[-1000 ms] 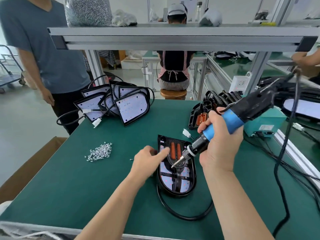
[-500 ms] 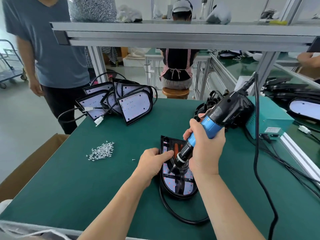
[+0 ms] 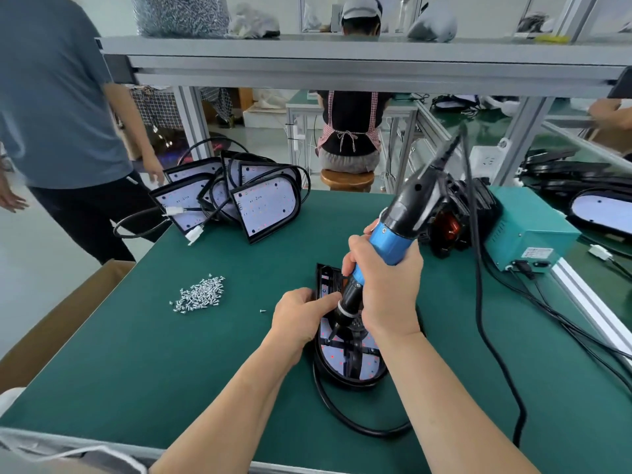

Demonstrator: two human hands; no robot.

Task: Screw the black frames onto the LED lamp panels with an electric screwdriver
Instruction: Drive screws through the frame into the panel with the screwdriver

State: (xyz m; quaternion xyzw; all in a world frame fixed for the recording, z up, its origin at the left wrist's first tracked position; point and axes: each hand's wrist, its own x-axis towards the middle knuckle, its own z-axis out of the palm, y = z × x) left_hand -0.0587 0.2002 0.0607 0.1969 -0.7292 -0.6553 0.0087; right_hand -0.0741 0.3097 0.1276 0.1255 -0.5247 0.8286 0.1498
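- The right hand (image 3: 386,285) is clamped round the blue grip of the electric screwdriver (image 3: 396,230), which leans back and to the right, its bit down at the left side of the black frame (image 3: 325,272).
- The left hand (image 3: 301,316) curls its fingers over that frame's left edge, thumb close against the tool's ribbed metal collar, and pins the work to the bench (image 3: 171,354).
- Frame and LED lamp panel (image 3: 371,366) lie together mid-bench, just in front of the person. Glossy moulded plastic ribs cover a flat pale board dotted red, rounded at the near end.
- Likely risks: the tilted bit may slip off the screw head and scar the board or nick the thumb, and smooth plastic could skate on the green mat.
- The thick rubbery cable (image 3: 342,415) looping from the panel might tug it off line.
- Small bright screws (image 3: 200,294) sit heaped to the left, well apart.
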